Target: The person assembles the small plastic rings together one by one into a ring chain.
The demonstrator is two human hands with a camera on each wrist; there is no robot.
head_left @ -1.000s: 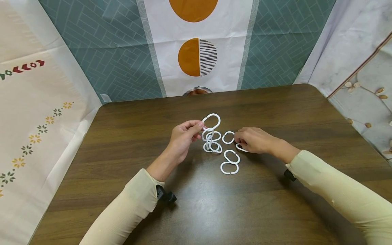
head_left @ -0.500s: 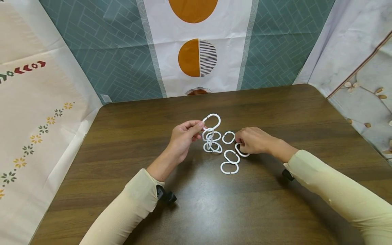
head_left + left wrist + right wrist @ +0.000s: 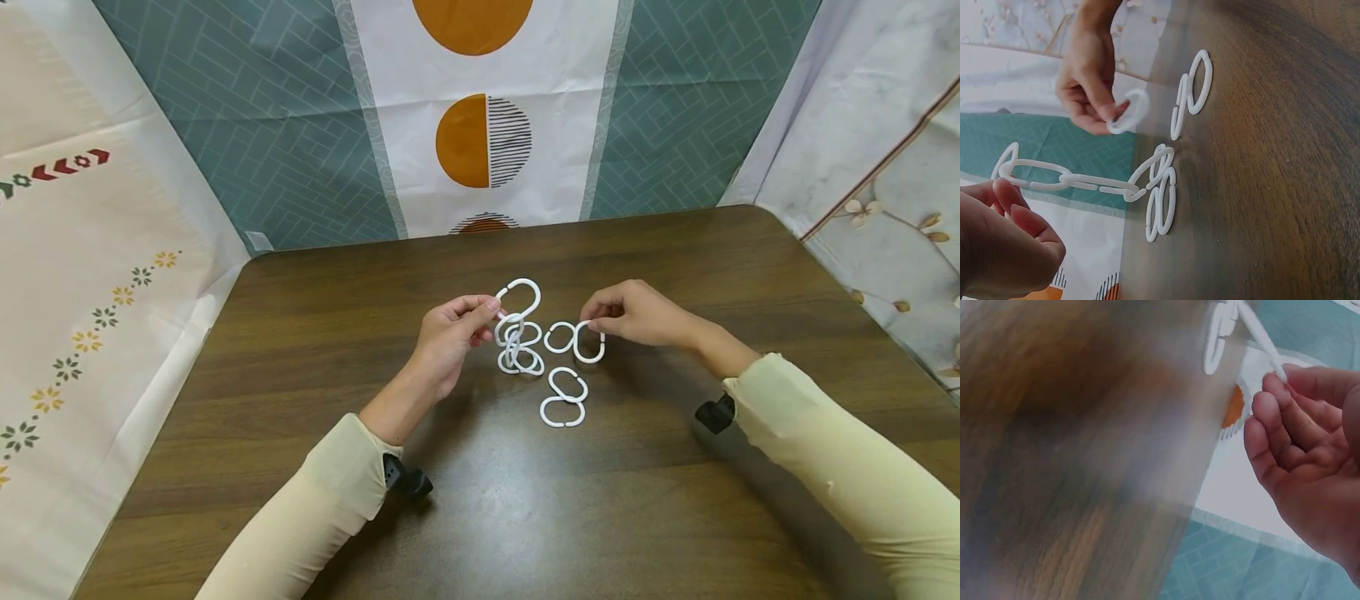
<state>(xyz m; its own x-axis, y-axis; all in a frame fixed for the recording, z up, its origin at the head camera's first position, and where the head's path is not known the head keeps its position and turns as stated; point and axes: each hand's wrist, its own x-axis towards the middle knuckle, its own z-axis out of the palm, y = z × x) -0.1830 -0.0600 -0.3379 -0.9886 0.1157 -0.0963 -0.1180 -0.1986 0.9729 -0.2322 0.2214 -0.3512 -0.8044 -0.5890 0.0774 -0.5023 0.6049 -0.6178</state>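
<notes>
White oval plastic links, each with a gap in one side, are the things being handled. My left hand (image 3: 450,337) pinches the top link (image 3: 538,296) of a joined chain between thumb and fingertips. In the left wrist view the chain (image 3: 1041,164) stretches from that hand down to further links gathered at the table. To the right, my right hand (image 3: 637,312) pinches a single link (image 3: 577,346) by one end, raised off the table. The right wrist view shows this link (image 3: 1263,340) edge-on between thumb and forefinger, the other fingers curled.
Between the hands a loose link (image 3: 547,340) lies on the brown wooden table (image 3: 337,333). Nearer the person, two links (image 3: 551,379) lie overlapping. Patterned cloth (image 3: 285,150) hangs behind the table's far edge, with more cloth at both sides.
My right hand has picked up a link from the table and lifted it, turning the link upright. The left hand and its chain have stayed in place.
</notes>
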